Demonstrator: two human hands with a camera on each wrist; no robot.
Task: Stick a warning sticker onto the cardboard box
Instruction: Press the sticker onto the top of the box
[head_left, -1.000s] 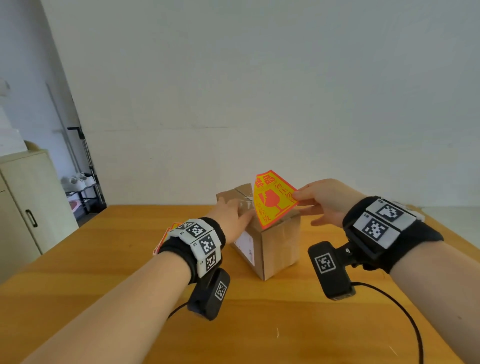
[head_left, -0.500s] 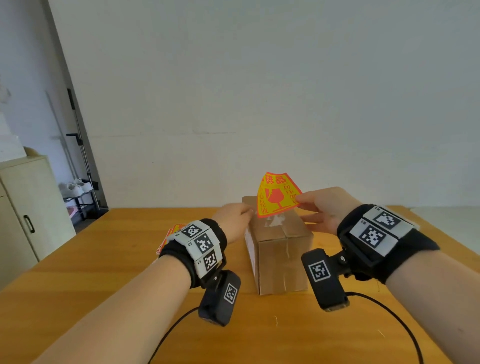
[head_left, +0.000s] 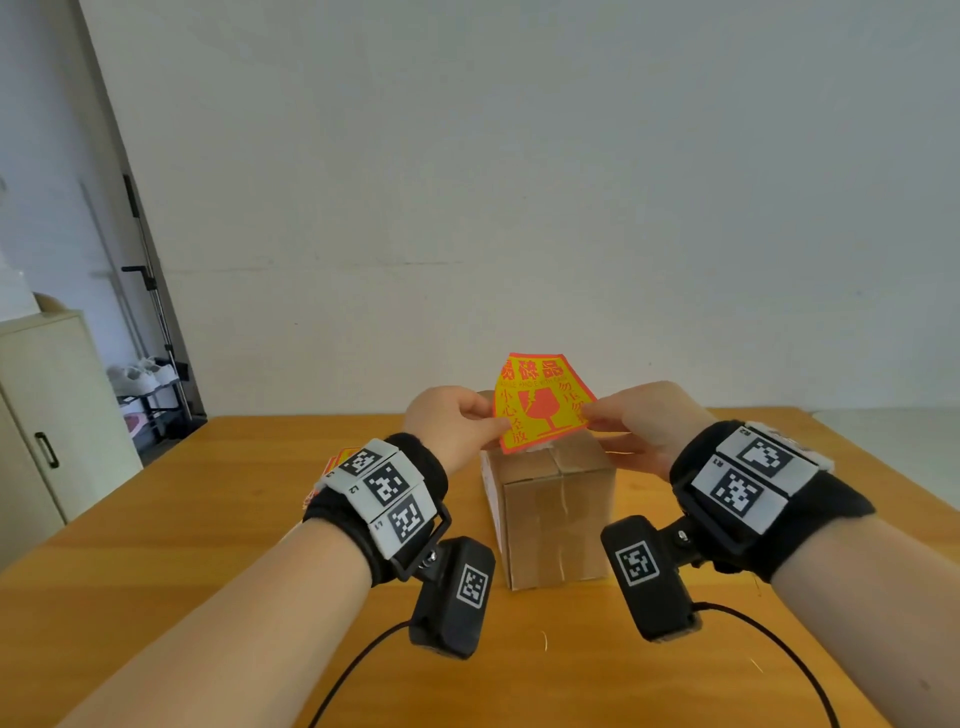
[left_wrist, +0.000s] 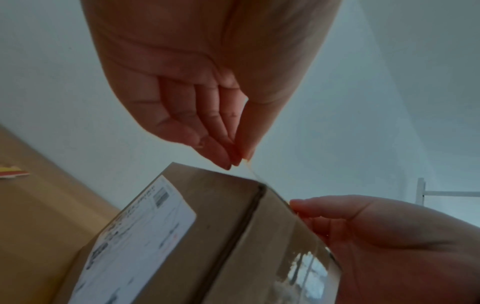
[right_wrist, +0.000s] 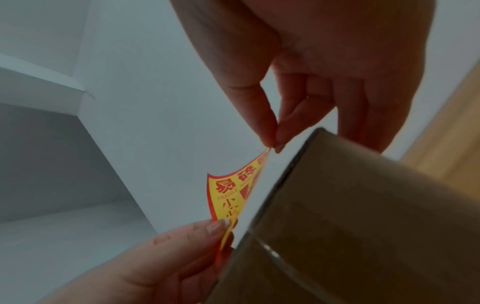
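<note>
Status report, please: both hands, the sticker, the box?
Left hand and right hand pinch the warning sticker. Sticker held above cardboard box, not yet stuck. Nothing in the way.

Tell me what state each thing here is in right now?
Sticker: held upright over the box, not yet stuck flat.
Box: closed, taped, standing on the table.
Left hand: pinches the sticker's left edge.
Right hand: pinches its right edge.
Cabinet: door shut.
</note>
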